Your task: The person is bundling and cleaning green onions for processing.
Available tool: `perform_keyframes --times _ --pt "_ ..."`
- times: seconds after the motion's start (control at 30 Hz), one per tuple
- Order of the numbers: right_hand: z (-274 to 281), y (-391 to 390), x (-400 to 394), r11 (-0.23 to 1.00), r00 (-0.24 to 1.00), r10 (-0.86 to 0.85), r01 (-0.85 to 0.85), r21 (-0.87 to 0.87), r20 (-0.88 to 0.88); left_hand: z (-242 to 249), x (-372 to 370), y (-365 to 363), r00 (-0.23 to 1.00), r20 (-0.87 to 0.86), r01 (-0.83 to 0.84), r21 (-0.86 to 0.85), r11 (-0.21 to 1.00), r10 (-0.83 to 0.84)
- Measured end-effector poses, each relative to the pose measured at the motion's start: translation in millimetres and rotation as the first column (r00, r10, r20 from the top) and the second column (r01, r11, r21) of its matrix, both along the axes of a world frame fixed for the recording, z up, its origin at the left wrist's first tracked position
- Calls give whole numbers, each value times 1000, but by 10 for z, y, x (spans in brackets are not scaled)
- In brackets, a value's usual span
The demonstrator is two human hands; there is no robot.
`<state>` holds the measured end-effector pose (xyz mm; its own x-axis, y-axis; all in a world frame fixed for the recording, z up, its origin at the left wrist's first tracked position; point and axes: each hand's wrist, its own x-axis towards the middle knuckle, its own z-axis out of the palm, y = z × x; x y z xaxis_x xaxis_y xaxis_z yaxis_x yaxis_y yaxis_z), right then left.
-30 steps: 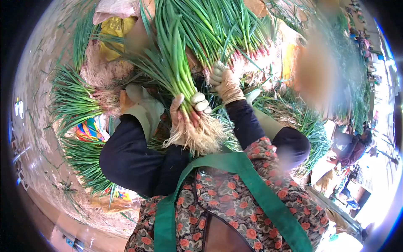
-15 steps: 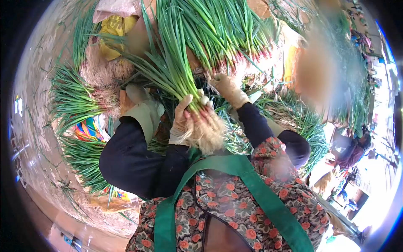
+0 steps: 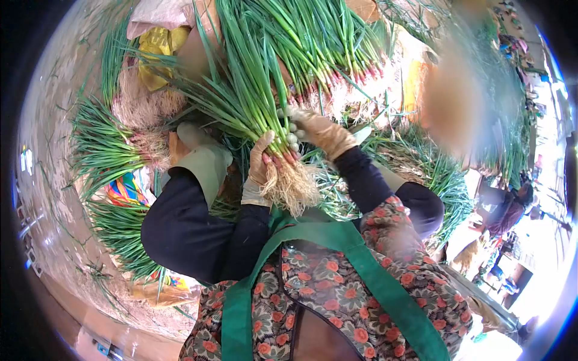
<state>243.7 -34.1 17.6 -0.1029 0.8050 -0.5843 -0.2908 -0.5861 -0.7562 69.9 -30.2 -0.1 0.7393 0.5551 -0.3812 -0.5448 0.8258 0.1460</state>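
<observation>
My left hand (image 3: 259, 165), in a pale glove, is wrapped round a bunch of green onions (image 3: 260, 114) just above its reddish bases. Its fingertips show on the right side of the bunch. Tangled pale roots (image 3: 293, 188) hang below the grip, and the long green leaves fan upward. My right hand (image 3: 324, 131), also gloved, is closed at the right edge of the bunch, its fingertips pinching a green stalk there. Just beyond it lies a large pile of green onions (image 3: 328, 45), with pink bases and roots toward me.
More green onion bundles (image 3: 111, 141) lie on the ground at left, near a yellow bag (image 3: 158, 51) and a colourful cloth (image 3: 127, 188). Loose leaves (image 3: 415, 162) are strewn around my knees. Another person (image 3: 509, 210) is at far right. Blurry smudges cover part of the right side.
My right hand has moved left from the pile's root ends to the held bunch, with a stalk at its fingertips. My left hand keeps its grip, the bunch shifting slightly.
</observation>
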Motion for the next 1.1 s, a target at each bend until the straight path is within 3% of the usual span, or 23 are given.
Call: perform_keyframes --times 0.03,0.07,0.1,0.17,0.2,0.27,0.33,0.37,0.43,0.47,0.5,0.53,0.57,0.6,0.67,0.7,0.73,0.77,0.83,0.87,0.97,1.07,1.1 --pt "49 43 -166 988 973 -143 129 -90 -179 32 -1 -1 1000 -9 -27 -11 1000 27" --pt "26 60 -171 983 943 -141 96 -159 -301 74 -12 -5 993 77 -90 -53 995 94" --pt "-88 68 -210 981 868 -189 145 -131 -459 99 -64 31 994 63 -91 47 995 88" --pt "-268 -21 -418 983 977 -181 182 2 -110 -155 -98 -26 974 179 -147 45 988 137" --pt "-1106 -108 -365 997 957 -33 14 71 289 -204 -92 -54 958 233 -171 9 985 164" --pt "-1760 -473 -198 961 936 275 -270 -49 220 153 -11 -65 918 309 -195 -192 962 248" --pt "-747 -353 -156 803 565 482 -590 -79 670 301 -7 -9 904 347 -188 -201 961 249" --pt "-600 -202 -136 821 540 449 -564 -91 712 323 -31 -23 898 361 -183 -211 960 250" --pt "-690 49 7 946 573 -6 -263 191 819 236 -60 -18 924 342 -125 -156 980 173" --pt "-736 177 80 929 524 -231 -132 346 820 191 -67 -13 935 333 -88 -126 988 126" --pt "-513 293 60 904 382 -322 -146 401 866 209 -57 11 944 322 -49 -94 994 77" --pt "-464 361 57 958 341 -98 -221 181 935 248 -48 8 945 324 -28 -80 996 53" --pt "-467 419 65 957 283 132 -285 -48 950 320 -51 -34 936 339 -36 -177 984 95" --pt "-483 441 45 952 237 253 -234 -198 938 330 -41 -35 926 354 -63 -192 979 129" --pt "-517 369 110 981 423 77 -193 6 903 230 -45 3 907 376 -138 -163 977 191" --pt "-494 308 140 982 510 -2 -161 98 860 321 -28 33 952 178 -218 -183 959 251" --pt "-466 239 188 988 578 4 -129 87 816 219 -75 46 978 103 -169 -93 981 179" --pt "-633 110 286 986 748 -59 -60 155 661 88 -86 47 988 80 -130 -23 991 131" --pt "105 -68 187 970 837 145 -225 90 527 -176 -104 51 999 26 -47 120 992 44" --pt "14 -215 178 846 782 110 -397 355 614 -76 -87 53 999 -7 -39 66 997 40" --pt "74 -436 297 885 675 415 -456 -97 610 14 3 36 999 9 -36 -101 994 37" --pt "-27 -307 585 966 297 111 -256 -33 948 138 72 13 994 -11 -108 -235 966 108" --pt "-48 -256 599 939 177 -45 -328 102 983 180 96 14 990 -30 -140 -270 953 137"
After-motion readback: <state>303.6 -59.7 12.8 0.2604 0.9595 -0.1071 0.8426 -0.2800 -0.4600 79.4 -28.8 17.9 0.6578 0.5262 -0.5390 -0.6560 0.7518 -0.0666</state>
